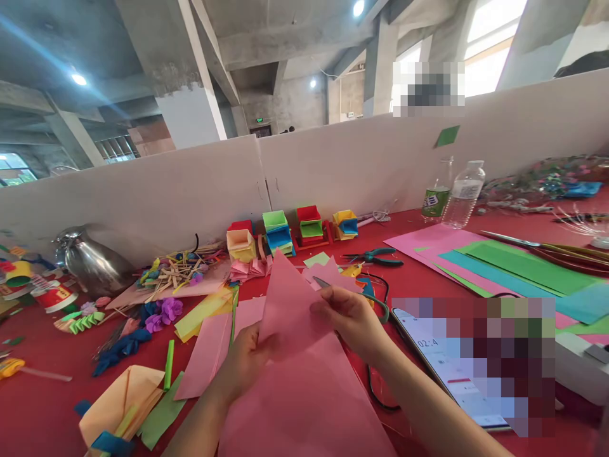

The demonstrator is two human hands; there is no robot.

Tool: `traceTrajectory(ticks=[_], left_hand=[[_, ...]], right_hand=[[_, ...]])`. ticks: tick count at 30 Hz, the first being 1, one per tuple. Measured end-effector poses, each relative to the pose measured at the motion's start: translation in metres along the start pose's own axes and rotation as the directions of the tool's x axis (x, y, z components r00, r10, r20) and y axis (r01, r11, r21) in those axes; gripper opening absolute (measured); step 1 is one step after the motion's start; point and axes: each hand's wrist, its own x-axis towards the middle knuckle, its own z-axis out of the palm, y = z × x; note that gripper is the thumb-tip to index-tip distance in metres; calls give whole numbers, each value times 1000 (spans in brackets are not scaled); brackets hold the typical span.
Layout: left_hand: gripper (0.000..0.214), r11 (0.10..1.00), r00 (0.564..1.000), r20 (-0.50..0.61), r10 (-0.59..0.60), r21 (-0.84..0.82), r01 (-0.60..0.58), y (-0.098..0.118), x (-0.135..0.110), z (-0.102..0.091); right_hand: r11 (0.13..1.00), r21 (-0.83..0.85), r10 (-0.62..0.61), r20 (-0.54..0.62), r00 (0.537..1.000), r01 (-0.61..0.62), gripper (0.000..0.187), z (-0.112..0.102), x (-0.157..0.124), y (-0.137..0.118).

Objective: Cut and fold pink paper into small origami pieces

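Observation:
A pink sheet of paper (295, 298), with its top corner pointing up, is between my hands. My left hand (247, 362) pinches its lower left side, thumb in front. Closed at the sheet's right edge, my right hand (349, 314) has scissors in it. Their metal blade (321, 282) shows above the fingers, and a dark green handle loop (380, 308) sticks out behind the hand. The fingertips also touch the paper. Below, a larger pink sheet (304, 412) spreads toward me. More pink paper strips (207, 349) lie left of my left hand.
Folded coloured paper boxes (278, 231) stand along the white partition (333, 165). Pliers (375, 256) lie beyond my right hand, and a phone (451, 374) lies right of it. Stacked coloured sheets (514, 266) and plastic bottles (464, 197) are at right. A metal jug (92, 260) stands left.

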Motion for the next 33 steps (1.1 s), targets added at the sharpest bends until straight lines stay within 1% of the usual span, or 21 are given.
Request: traceTrajectory(ticks=[2,3,4,5,6,7,8,9,10,11,12,13,15,16,18,20,21,23,25,27,33], left_hand=[[22,987,985,-111,130,112,-117,-1,3,-2],[19,976,958,-209,198,130,-174,-1,4,-3],[20,972,921,-314,232,105,-209,-1,6,-2],[23,974,887,-408,215,25,-224,0,7,-2],[26,971,878,-456,144,-106,-214,0,7,-1],[30,948,895,-444,42,-266,-176,1,8,1],[37,899,922,-383,-57,-422,-120,1,8,2],[46,836,947,-297,-123,-545,-63,0,8,2],[52,780,963,-224,-153,-626,-22,0,9,2],[52,741,967,-196,-161,-671,-13,-1,9,2],[45,726,965,-211,-158,-687,-32,-2,9,1],[35,725,953,-265,-150,-685,-76,-3,10,0],[18,735,915,-382,-132,-657,-168,-5,10,-2],[14,739,897,-424,-126,-643,-201,-5,10,-2],[12,743,876,-472,-101,-621,-249,-4,10,-2],[13,758,867,-493,-69,-591,-275,-3,9,-1],[13,769,866,-497,-54,-574,-282,-3,8,0],[12,788,866,-498,-30,-545,-286,-2,7,2],[12,801,872,-489,-17,-529,-281,-2,6,5],[15,807,884,-467,-3,-523,-273,-1,5,9],[41,768,906,-423,-1,-580,-270,2,-1,21]], right_hand=[[981,-126,-149,-19,989,146,7,-1,-1,-1],[958,-198,-217,-26,976,207,7,-1,-2,-2],[930,-263,-276,-36,960,257,9,0,-2,-2],[900,-320,-327,-52,944,294,13,1,-3,-2],[871,-373,-370,-68,927,320,17,1,-3,-2],[842,-419,-407,-80,910,340,21,2,-4,-1],[817,-455,-437,-86,895,355,24,3,-5,0],[797,-480,-458,-86,885,366,27,4,-6,1],[785,-495,-468,-79,880,372,29,5,-7,2],[780,-501,-468,-70,881,375,30,6,-7,4],[783,-495,-462,-57,885,377,31,6,-7,5],[797,-474,-452,-57,890,374,30,8,-7,6],[864,-373,-406,-115,907,339,25,10,-7,7],[913,-278,-353,-166,921,300,21,12,-6,7],[984,-35,-176,-230,957,172,21,14,-5,5],[990,141,2,-158,988,21,32,15,-5,3],[985,165,61,-109,992,-43,33,15,-5,2],[987,113,125,-73,989,-116,29,15,-5,2],[989,44,148,-107,983,-144,30,15,-6,3],[990,13,143,-130,981,-142,33,16,-6,4],[991,-62,114,-92,989,-120,33,20,-7,4]])
